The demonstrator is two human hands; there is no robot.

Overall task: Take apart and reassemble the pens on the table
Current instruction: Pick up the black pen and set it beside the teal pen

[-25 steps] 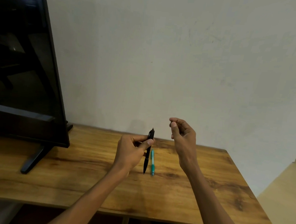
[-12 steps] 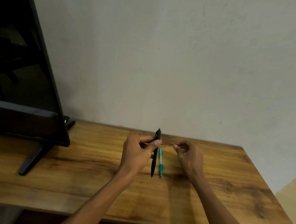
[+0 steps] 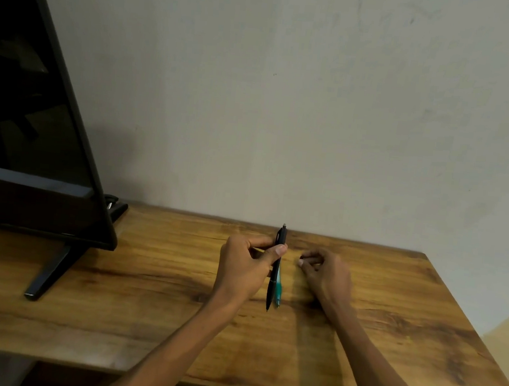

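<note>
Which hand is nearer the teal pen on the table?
Left. The left hand holds the black pen directly over the teal pen; the right hand sits apart, to its right.

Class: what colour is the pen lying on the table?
Teal: the teal plastic pen, seen in the head view.

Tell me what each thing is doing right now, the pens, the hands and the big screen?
Black pen: whole, held off the table.
Teal pen: lying on the wooden table, partly hidden.
Left hand: pinching the black pen.
Right hand: fingers curled, down at the table, holding nothing visible.
Screen: dark, standing.
</note>
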